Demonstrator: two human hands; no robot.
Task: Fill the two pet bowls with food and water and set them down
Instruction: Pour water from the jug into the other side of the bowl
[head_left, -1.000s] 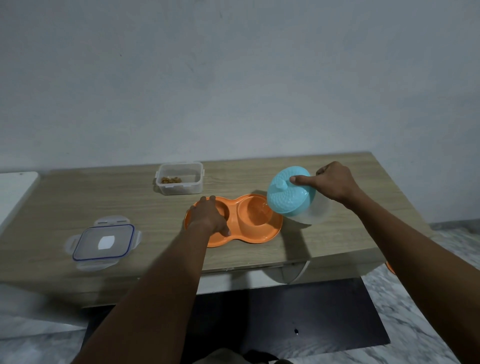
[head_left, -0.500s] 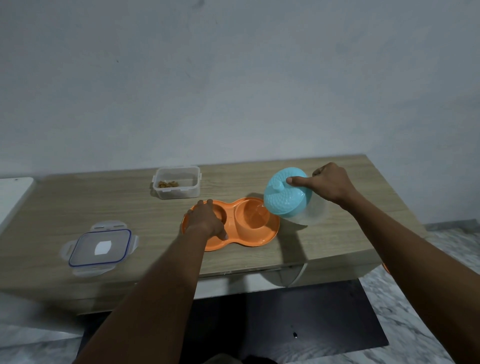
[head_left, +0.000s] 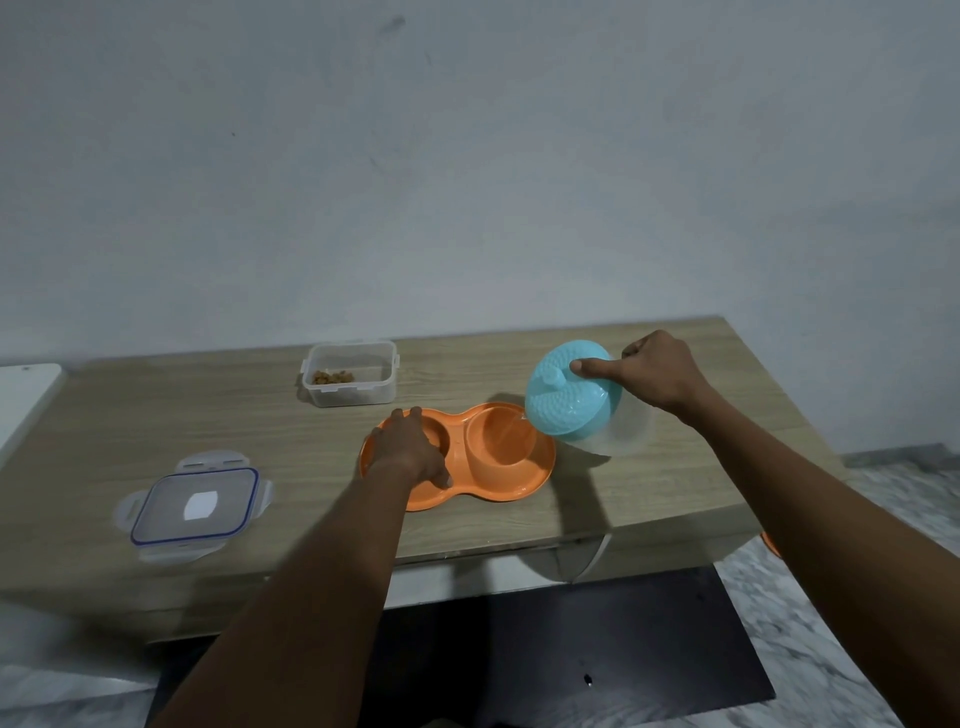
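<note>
Now I tip jug (head_left: 574, 397) over bowl (head_left: 501, 441); right hand (head_left: 660, 371) clamped on slippery lid; left hand (head_left: 413, 447) fingers spread, steadying light dish rim.

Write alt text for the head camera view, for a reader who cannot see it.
A right hand tips a clear jug with a blue lid over the right well of an orange double pet bowl on a wooden table, while the left hand steadies the bowl. Behind stands an open kibble container; its lid lies left.

Desk (head_left: 675, 499): light wood-grain top, set against a plain grey wall (head_left: 467, 182). Floor (head_left: 883, 493): marbled tile. A dark mat (head_left: 597, 649) lies below the desk's front edge.
</note>
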